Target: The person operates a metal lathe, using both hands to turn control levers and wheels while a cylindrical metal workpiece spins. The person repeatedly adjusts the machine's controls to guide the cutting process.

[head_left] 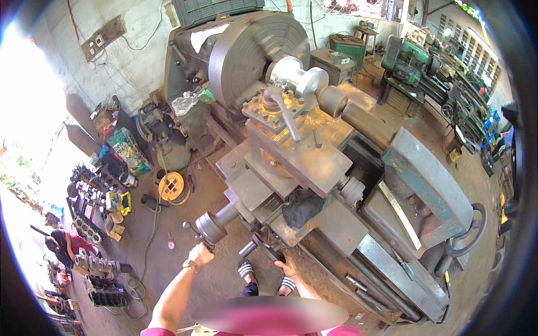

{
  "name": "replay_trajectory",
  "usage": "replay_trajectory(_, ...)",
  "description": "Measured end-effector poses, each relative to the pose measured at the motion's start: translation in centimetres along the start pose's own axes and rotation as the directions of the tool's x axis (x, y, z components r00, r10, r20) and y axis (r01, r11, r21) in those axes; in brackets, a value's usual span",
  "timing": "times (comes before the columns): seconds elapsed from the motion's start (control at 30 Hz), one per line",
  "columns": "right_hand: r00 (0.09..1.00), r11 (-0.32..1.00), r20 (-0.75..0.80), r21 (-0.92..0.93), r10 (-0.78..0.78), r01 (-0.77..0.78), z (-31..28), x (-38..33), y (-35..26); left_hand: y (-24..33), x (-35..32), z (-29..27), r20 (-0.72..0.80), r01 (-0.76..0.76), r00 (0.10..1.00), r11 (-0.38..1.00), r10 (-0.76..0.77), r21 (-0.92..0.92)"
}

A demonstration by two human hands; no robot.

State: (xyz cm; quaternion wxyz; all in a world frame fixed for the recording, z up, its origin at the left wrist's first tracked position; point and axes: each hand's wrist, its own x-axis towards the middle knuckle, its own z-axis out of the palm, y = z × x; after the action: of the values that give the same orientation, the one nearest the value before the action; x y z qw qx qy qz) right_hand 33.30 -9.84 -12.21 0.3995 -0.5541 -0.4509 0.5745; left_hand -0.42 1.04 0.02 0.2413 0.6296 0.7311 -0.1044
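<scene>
I stand at a large metal lathe. My left hand [200, 255] is closed around the crank handle [190, 228] of the cross-slide dial [210, 227]. Below the apron, my right hand [289, 267] grips a dark handwheel [273, 252]; its fingers are partly hidden. A shiny, flanged metal workpiece [305, 81] sits between the big round chuck [238, 67] and the tailstock end [332, 101]. Beside the workpiece stands the tool post [272, 112] with its clamp lever [287, 117]. Curled metal chips lie near the cut. The chuck face looks smeared, as if turning.
A grey tailstock [431, 185] with its own handwheel [473, 229] stands to the right. An orange reel [172, 187], a cable, and several engine parts [95, 263] lie on the left floor. Another person [64, 243] crouches there. A green machine [412, 61] stands at the far right.
</scene>
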Motion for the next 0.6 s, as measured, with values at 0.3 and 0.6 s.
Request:
replay_trajectory(0.3,0.984,0.989,-0.094,-0.017,0.148,-0.150,0.8,0.3,0.1,0.3,0.2,-0.4,0.067,0.051,0.996,0.999,-0.052,0.010)
replay_trajectory(0.6,0.988,0.991,-0.080,0.040,0.134,-0.131,1.0,1.1,0.4,0.5,-0.4,-0.5,0.041,0.025,0.999,1.000,-0.024,-0.008)
